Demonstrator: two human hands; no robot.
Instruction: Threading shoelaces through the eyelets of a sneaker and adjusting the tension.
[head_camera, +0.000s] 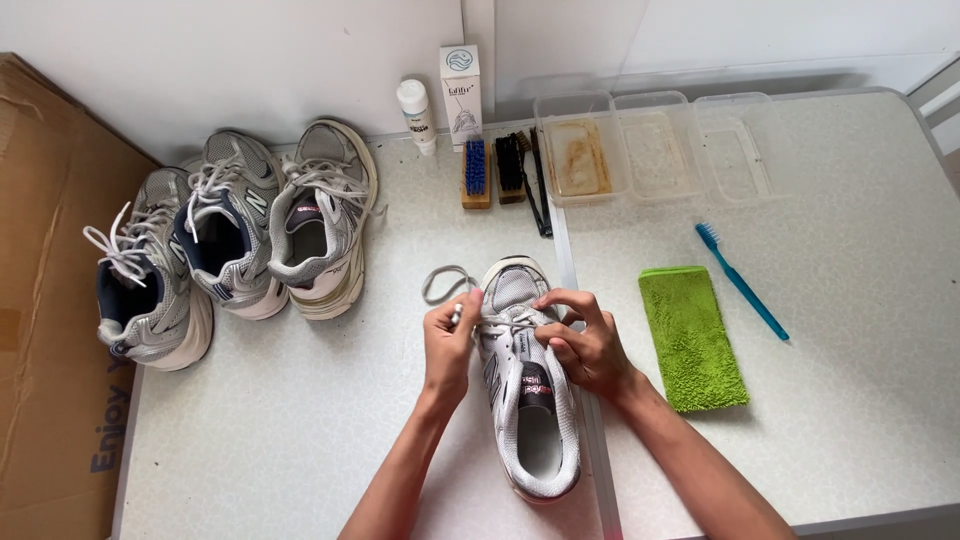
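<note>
I see a grey and white shoe (528, 400) lying near the front edge of the table (300, 430), toe pointing away from me, right over the seam where the two table halves meet. Both of my hands are on its lacing. My left hand (448, 345) sits at the shoe's left side with its fingers pinched together on the lace (440, 283) — a loose grey loop of it curls out to the left of the toe. My right hand (588, 345) rests across the upper part of the tongue, fingers curled and closed on the crossed laces there. Just right of the shoe lies a green cloth (692, 340), and beyond it a blue toothbrush (742, 282) set at a slant. To the far left stand three more shoes (230, 240) of the same kind, side by side, laces loose, next to a flattened cardboard box (50, 330). Along the back edge I can make out a white bottle (416, 114), a small carton (461, 92), two brushes (494, 170) and three clear tubs (655, 148) — the leftmost one stained brown inside.
</note>
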